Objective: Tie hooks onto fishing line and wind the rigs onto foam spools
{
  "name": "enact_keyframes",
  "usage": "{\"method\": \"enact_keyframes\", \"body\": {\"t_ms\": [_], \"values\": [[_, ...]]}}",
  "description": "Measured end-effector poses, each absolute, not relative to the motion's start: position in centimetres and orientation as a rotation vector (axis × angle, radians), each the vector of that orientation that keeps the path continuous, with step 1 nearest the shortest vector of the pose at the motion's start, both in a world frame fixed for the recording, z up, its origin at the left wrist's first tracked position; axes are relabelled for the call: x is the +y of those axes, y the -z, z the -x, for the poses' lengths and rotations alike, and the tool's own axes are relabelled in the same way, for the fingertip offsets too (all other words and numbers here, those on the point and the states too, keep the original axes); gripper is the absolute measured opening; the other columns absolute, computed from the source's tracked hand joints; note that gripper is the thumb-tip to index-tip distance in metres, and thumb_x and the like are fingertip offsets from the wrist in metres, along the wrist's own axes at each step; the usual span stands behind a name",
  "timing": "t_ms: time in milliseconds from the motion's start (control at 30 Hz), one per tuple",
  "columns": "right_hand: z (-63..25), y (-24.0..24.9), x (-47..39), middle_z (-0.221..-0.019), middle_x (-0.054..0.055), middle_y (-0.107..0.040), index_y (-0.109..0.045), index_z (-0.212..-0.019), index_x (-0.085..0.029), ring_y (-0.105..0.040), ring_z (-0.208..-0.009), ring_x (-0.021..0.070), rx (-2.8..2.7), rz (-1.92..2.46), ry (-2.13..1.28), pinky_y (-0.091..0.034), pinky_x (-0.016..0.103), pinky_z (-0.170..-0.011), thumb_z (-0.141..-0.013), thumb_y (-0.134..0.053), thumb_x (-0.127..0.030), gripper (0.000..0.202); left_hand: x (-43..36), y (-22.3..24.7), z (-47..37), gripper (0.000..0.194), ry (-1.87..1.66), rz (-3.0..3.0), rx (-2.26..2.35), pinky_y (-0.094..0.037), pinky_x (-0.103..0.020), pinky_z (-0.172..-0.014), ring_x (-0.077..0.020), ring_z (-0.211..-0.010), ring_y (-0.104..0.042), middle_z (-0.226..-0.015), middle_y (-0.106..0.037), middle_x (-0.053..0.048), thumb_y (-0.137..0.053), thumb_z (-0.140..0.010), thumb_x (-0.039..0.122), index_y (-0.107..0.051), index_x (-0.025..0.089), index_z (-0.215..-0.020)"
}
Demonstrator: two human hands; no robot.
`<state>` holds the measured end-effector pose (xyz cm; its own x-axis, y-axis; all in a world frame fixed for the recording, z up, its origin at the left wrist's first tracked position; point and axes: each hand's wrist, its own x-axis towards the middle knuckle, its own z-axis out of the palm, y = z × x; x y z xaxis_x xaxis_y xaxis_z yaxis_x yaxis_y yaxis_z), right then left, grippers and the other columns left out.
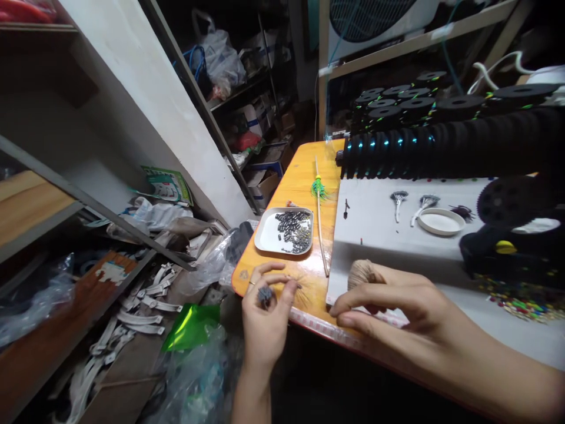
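Note:
Between the thumb and fingertips of my left hand point(267, 318) is a tuft of thin brown fibres point(302, 288), spread out over the table's edge. A dark grey bristly tuft point(265, 296) also sits in that palm, within the curled fingers. My right hand point(406, 306) is closed just to the right, its thumb and forefinger pressed together. A beige bundle that looks like wound twine point(361, 274) is tucked in its other fingers. Whether a thread runs between the hands I cannot make out. Behind the left hand stands a white tray point(261, 238) of small dark metallic pieces.
A thin stick with a green tuft point(318, 188) lies on the orange table point(304, 162). White-stemmed tufts point(398, 203) and a small white dish point(441, 222) lie on the white board point(366, 206). A black ribbed roller point(419, 150) crosses above. Colourful beads point(521, 300) lie at right.

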<state>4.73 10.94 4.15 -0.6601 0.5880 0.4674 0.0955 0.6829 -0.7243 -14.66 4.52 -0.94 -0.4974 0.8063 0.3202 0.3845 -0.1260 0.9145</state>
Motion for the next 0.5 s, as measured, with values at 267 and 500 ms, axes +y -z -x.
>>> {"method": "enact_keyframes", "body": {"t_ms": [267, 500], "values": [[-4.9, -4.4, 10.5, -0.068, 0.0, -0.054, -0.069, -0.082, -0.019, -0.048, -0.061, 0.01, -2.074, 0.482, -0.823, -0.039, 0.021, -0.05, -0.089, -0.06, -0.012, 0.014, 1.7, 0.3, 10.5, 0.008, -1.594, -1.328, 1.735, -0.05, -0.024, -0.065, -0.0151, -0.071, -0.064, -0.079, -0.069, -0.003, -0.066, -0.087, 0.026, -0.068, 0.019, -0.083], [-4.8, -4.1, 10.5, -0.068, -0.001, -0.053, -0.068, -0.083, -0.019, -0.048, -0.061, 0.0099, -2.077, 0.5, -0.774, -0.038, 0.021, -0.05, -0.087, -0.06, -0.009, 0.014, 1.6, 0.4, 10.0, 0.004, -1.71, -1.33, 1.66, -0.051, -0.023, -0.066, -0.0148, -0.072, -0.064, -0.077, -0.068, -0.002, -0.067, -0.085, 0.019, -0.067, 0.02, -0.081]]}}
